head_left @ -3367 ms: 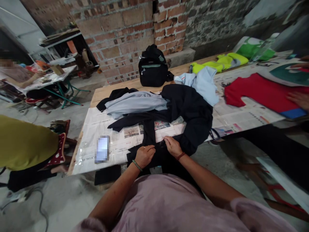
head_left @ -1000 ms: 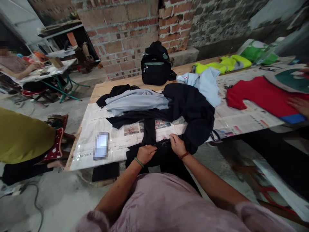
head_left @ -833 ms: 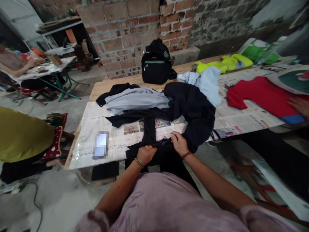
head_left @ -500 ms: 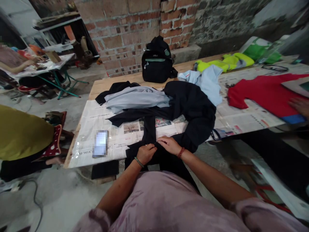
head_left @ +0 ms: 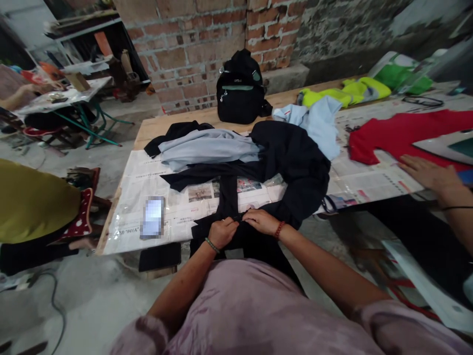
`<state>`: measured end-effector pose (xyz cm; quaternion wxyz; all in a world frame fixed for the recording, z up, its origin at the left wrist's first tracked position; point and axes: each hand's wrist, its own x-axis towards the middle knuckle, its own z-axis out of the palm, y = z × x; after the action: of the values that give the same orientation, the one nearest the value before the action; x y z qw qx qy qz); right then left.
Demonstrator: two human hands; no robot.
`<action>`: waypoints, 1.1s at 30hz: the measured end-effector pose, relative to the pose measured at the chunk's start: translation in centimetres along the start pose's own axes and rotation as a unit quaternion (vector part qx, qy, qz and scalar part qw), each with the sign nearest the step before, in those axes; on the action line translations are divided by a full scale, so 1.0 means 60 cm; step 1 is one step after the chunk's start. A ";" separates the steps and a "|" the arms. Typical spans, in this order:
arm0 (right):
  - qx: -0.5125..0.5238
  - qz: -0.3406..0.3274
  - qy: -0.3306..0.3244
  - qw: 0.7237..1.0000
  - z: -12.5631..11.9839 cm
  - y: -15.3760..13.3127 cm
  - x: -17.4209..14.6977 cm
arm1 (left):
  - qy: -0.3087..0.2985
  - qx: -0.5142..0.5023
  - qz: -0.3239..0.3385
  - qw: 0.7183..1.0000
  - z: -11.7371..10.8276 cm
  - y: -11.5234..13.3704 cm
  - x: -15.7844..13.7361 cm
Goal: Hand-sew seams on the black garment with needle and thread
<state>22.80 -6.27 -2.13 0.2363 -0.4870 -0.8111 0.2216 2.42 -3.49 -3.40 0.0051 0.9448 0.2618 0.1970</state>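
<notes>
A dark garment [head_left: 295,153] with a grey lining [head_left: 210,148] is spread over the newspaper-covered table, and part of it hangs over the front edge. Both hands pinch a narrow dark section of its cloth at that edge. My left hand [head_left: 223,232], wearing a green bracelet, has its fingers curled closed on the fabric. Close beside it, my right hand [head_left: 261,222], with a red bead bracelet, grips the same strip between thumb and fingers. Whether anything small lies between the fingertips is hidden.
A phone [head_left: 152,217] lies left of the garment, and a black backpack [head_left: 241,93] stands behind it. To the right are a light blue cloth [head_left: 321,123], a yellow vest [head_left: 345,92] and a red garment [head_left: 384,133], where a co-worker's hand [head_left: 428,172] rests near an iron [head_left: 443,148].
My hands stay on the dark cloth, with a slightly wider gap between the fingertips. The co-worker's hand and the iron have moved left over the red garment.
</notes>
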 end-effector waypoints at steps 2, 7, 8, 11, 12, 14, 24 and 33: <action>0.003 -0.007 -0.003 1.000 -0.002 -0.001 0.000 | 0.001 -0.006 -0.006 1.000 0.002 -0.001 0.000; 0.007 -0.009 -0.003 1.000 -0.007 -0.002 -0.001 | 0.005 -0.024 -0.010 1.000 0.002 -0.001 0.000; 0.007 -0.006 -0.005 1.000 -0.007 -0.001 0.000 | 0.003 -0.026 -0.011 1.000 0.002 -0.001 0.000; 0.009 0.000 -0.012 1.000 -0.007 0.001 0.001 | -0.001 -0.026 -0.013 1.000 0.003 -0.002 -0.001; 0.010 -0.002 -0.014 1.000 -0.006 0.001 0.001 | -0.002 -0.026 -0.015 1.000 0.004 -0.002 -0.001; 0.011 -0.010 -0.016 1.000 -0.006 0.003 0.002 | -0.002 -0.027 -0.018 0.999 0.006 -0.003 -0.002; -0.002 -0.015 -0.035 0.999 -0.007 0.001 0.011 | -0.010 -0.029 -0.026 0.999 0.003 -0.001 0.000; -0.017 -0.041 -0.073 0.996 -0.016 -0.002 0.021 | -0.002 -0.042 -0.030 0.999 -0.001 0.000 0.003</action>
<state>22.77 -5.06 -1.10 0.1774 -0.4401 -0.8489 0.2329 2.53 -3.39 -3.30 0.0509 0.9358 0.2818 0.2054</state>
